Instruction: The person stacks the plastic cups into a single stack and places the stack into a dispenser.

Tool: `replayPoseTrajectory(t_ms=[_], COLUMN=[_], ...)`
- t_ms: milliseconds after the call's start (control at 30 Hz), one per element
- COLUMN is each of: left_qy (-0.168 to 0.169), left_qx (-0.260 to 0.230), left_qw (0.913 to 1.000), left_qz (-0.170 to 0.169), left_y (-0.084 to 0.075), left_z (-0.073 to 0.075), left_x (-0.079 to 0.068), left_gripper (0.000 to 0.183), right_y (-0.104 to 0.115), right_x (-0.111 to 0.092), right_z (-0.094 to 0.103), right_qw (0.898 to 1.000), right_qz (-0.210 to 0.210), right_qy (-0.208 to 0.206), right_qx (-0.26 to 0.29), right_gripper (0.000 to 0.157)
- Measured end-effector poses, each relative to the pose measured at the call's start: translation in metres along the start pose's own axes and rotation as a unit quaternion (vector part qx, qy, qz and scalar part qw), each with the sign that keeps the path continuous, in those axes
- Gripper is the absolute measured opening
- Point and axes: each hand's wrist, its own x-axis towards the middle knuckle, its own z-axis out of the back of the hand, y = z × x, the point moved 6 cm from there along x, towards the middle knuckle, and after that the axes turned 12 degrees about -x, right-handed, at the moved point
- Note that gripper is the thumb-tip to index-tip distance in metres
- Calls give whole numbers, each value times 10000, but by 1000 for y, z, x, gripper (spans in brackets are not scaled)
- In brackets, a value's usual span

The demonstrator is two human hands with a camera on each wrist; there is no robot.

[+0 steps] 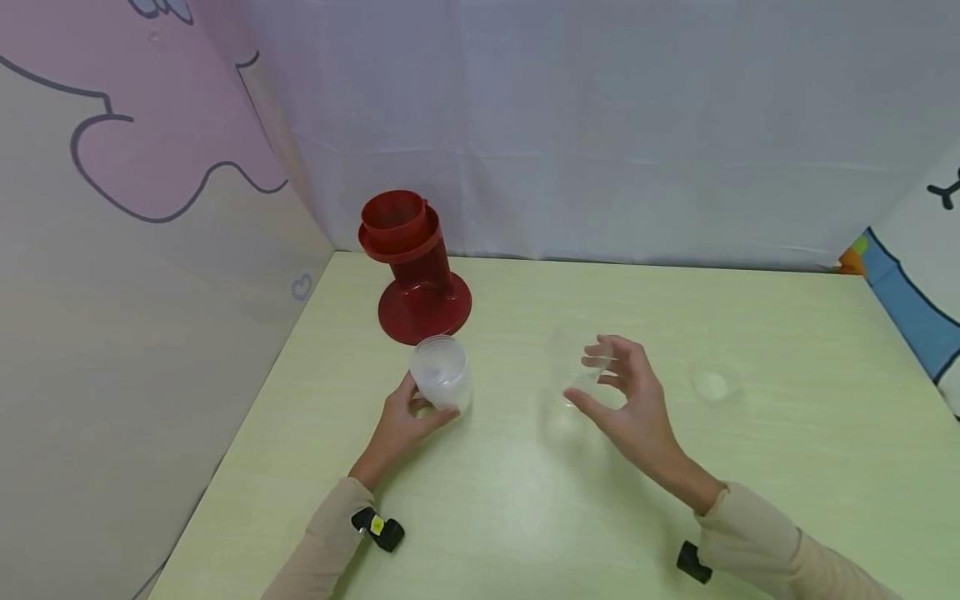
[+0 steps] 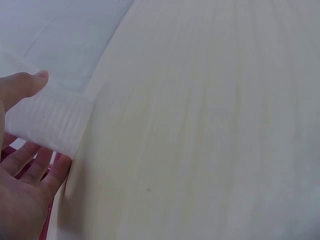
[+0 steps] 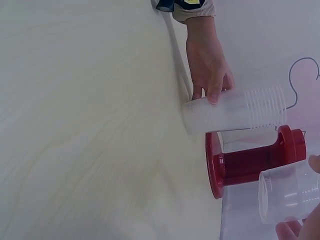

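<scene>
My left hand (image 1: pixel 401 429) grips a stack of clear plastic cups (image 1: pixel 440 371), upright, with thumb and fingers on either side. In the right wrist view the stacked rims show as several close rings at the top of the cup stack (image 3: pixel 240 110). My right hand (image 1: pixel 633 404) holds a single-looking clear plastic cup (image 3: pixel 287 192) above the table, thumb on one side and fingers on the other. Just behind the left hand's stack stands a red plastic stand (image 1: pixel 420 283) with a round base, a column and a cup-shaped ring on top.
A faint clear round thing (image 1: pixel 714 385) is on the pale table (image 1: pixel 517 517), to the right of my right hand. A white cloth (image 1: pixel 570 125) hangs along the back edge. On the left rises a pink and white patterned panel (image 1: pixel 150 275).
</scene>
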Motion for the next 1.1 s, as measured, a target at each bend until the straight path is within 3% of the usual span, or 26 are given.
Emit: replayPoseTrajectory(t_ms=[367,1100], left_qy=[-11,-35], left_qx=[7,-2], left_qw=[10000,10000], left_qz=[-37,-27], left_y=[0,1], left_z=[1,0], left_x=[0,1], left_gripper=[74,73], right_y=[-20,-3], right_x=[3,11], right_z=[-12,-25], right_qw=[9990,9974], right_qz=[313,571], right_qy=[15,214], right_qx=[332,395], right_gripper=[70,68])
